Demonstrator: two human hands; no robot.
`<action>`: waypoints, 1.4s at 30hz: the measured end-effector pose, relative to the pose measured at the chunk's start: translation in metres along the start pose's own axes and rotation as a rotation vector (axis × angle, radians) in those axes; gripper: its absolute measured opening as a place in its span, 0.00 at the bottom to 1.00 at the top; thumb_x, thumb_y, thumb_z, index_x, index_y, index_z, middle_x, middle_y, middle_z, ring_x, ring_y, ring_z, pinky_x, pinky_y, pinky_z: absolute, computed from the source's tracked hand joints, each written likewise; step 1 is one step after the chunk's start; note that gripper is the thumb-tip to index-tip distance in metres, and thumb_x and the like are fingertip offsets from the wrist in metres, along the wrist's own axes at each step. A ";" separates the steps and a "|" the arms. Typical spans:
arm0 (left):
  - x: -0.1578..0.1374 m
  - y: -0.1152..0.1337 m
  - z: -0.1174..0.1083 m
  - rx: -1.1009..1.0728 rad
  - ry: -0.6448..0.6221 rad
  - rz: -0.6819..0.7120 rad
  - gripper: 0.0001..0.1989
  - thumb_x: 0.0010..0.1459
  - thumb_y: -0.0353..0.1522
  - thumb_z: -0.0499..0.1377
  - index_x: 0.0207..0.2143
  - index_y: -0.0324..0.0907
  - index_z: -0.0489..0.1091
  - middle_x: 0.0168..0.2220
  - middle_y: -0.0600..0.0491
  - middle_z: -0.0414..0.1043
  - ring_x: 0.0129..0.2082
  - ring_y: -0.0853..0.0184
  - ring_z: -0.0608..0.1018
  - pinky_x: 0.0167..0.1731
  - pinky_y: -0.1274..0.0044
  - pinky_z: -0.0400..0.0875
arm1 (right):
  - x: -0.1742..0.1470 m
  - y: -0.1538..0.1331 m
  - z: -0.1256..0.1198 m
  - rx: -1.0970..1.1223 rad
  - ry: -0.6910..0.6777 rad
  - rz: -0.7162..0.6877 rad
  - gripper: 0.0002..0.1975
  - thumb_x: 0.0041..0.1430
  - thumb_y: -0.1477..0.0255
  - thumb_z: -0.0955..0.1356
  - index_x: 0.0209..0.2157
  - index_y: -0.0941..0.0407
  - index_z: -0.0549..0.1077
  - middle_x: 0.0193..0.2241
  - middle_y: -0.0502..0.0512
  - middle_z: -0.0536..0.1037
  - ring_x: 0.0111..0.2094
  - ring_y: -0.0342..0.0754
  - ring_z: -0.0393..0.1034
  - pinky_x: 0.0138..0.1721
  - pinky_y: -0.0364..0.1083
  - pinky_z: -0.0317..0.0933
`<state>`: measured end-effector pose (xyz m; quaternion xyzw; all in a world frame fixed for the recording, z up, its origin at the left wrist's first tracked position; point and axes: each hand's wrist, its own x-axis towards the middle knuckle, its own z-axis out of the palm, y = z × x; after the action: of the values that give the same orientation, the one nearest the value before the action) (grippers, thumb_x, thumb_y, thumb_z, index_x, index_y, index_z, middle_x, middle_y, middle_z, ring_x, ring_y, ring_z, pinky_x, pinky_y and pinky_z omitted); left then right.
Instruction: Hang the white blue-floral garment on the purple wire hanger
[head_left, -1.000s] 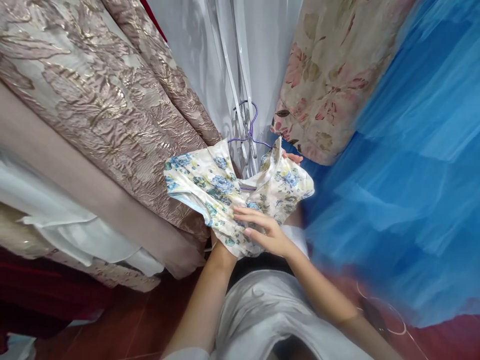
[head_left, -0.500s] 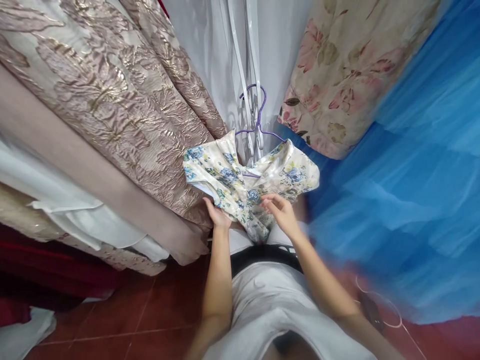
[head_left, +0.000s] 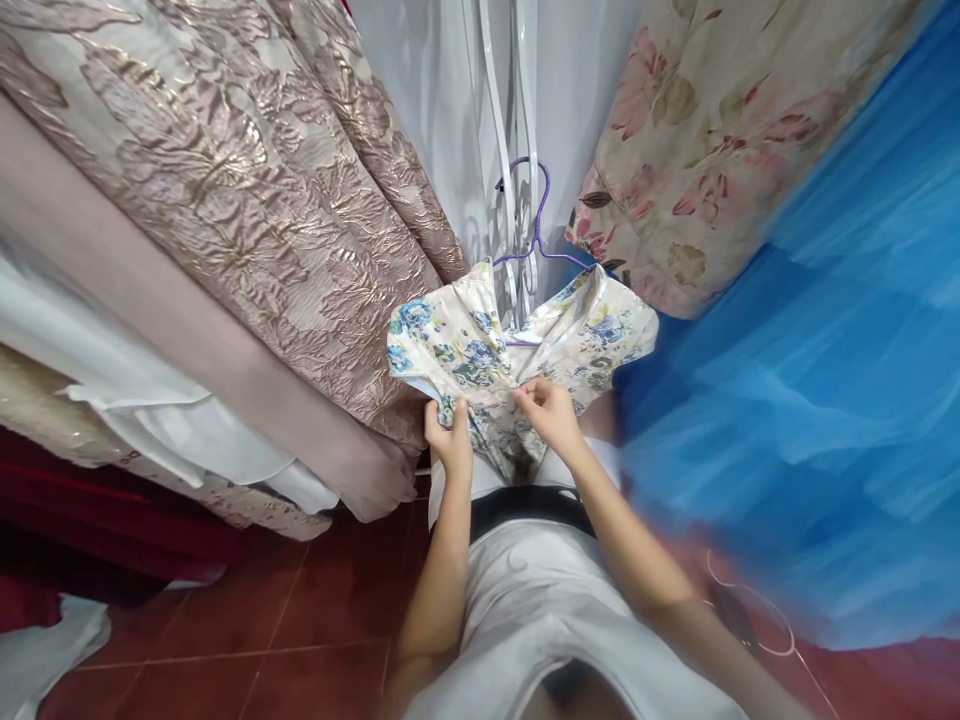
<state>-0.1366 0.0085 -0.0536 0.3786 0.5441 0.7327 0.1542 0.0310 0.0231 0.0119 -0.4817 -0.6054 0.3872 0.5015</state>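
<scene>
A cream dress with blue and yellow flowers [head_left: 472, 350] hangs spread over a purple hanger [head_left: 538, 215] in front of my lap. My left hand [head_left: 451, 440] grips the garment's lower left side, thumb on top and fingers at the edge and underneath. At the centre front, where the neckline crosses, my right hand [head_left: 551, 410] pinches the fabric between thumb and fingertips. The lower part of the garment falls between my legs and is partly hidden.
Pink and gold brocade fabric [head_left: 285, 230] hangs close on the left. White straps [head_left: 491, 100] dangle behind the hanger. A cream floral cloth [head_left: 697, 150] and blue tulle [head_left: 795, 400] hang on the right. A pale cable [head_left: 787, 630] lies on the red tiled floor [head_left: 315, 620].
My left hand has gone from open under the garment to gripping its side. My right hand has closed on the centre front. The garment appears slightly further right in view.
</scene>
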 end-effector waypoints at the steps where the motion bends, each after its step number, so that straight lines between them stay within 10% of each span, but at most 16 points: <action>1: -0.001 0.004 -0.002 0.077 0.088 0.127 0.22 0.61 0.43 0.65 0.52 0.42 0.68 0.57 0.41 0.70 0.62 0.53 0.72 0.64 0.64 0.65 | -0.004 0.000 -0.001 0.059 0.001 0.024 0.14 0.56 0.59 0.72 0.27 0.56 0.73 0.18 0.51 0.76 0.20 0.45 0.66 0.26 0.44 0.59; 3: -0.004 0.012 0.000 0.189 0.173 0.386 0.21 0.61 0.41 0.65 0.51 0.41 0.66 0.55 0.39 0.69 0.60 0.52 0.72 0.61 0.62 0.67 | -0.013 -0.003 -0.001 0.173 0.020 0.069 0.16 0.53 0.58 0.73 0.26 0.57 0.74 0.18 0.53 0.77 0.20 0.45 0.68 0.25 0.44 0.60; 6: -0.015 0.019 0.017 0.201 -0.150 0.623 0.11 0.63 0.36 0.63 0.45 0.41 0.70 0.44 0.44 0.74 0.48 0.57 0.77 0.51 0.65 0.73 | -0.026 -0.010 -0.003 0.292 0.046 0.091 0.19 0.50 0.56 0.75 0.25 0.57 0.75 0.19 0.55 0.79 0.19 0.44 0.68 0.23 0.43 0.61; 9: -0.026 0.025 0.038 0.144 -0.401 0.595 0.05 0.64 0.31 0.59 0.42 0.41 0.71 0.37 0.48 0.76 0.40 0.62 0.78 0.43 0.70 0.74 | -0.034 -0.018 -0.006 0.366 0.059 0.080 0.19 0.49 0.55 0.76 0.25 0.58 0.76 0.19 0.54 0.79 0.18 0.43 0.67 0.22 0.42 0.62; 30: -0.055 0.020 0.043 0.135 -0.605 0.453 0.10 0.65 0.32 0.60 0.28 0.42 0.68 0.27 0.53 0.73 0.29 0.66 0.76 0.33 0.75 0.70 | 0.077 -0.119 -0.026 0.586 0.084 -0.138 0.17 0.53 0.62 0.76 0.21 0.57 0.72 0.16 0.47 0.72 0.14 0.35 0.57 0.15 0.38 0.47; 38: 0.047 0.128 0.056 0.084 -0.319 0.827 0.15 0.74 0.37 0.51 0.54 0.42 0.72 0.51 0.43 0.75 0.49 0.61 0.78 0.47 0.69 0.74 | 0.059 -0.116 -0.036 0.500 0.053 -0.173 0.11 0.55 0.63 0.74 0.28 0.56 0.76 0.15 0.44 0.71 0.13 0.38 0.58 0.16 0.40 0.51; 42: 0.102 0.171 0.082 0.293 -0.585 1.044 0.15 0.75 0.38 0.49 0.47 0.42 0.73 0.44 0.46 0.76 0.48 0.61 0.78 0.50 0.68 0.73 | 0.062 -0.111 -0.034 0.432 0.096 -0.211 0.12 0.56 0.63 0.74 0.27 0.56 0.73 0.15 0.45 0.71 0.14 0.38 0.57 0.17 0.41 0.52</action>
<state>-0.1130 0.0677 0.1517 0.7975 0.3171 0.4951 -0.1355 0.0402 0.0561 0.1390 -0.3152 -0.5309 0.4297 0.6589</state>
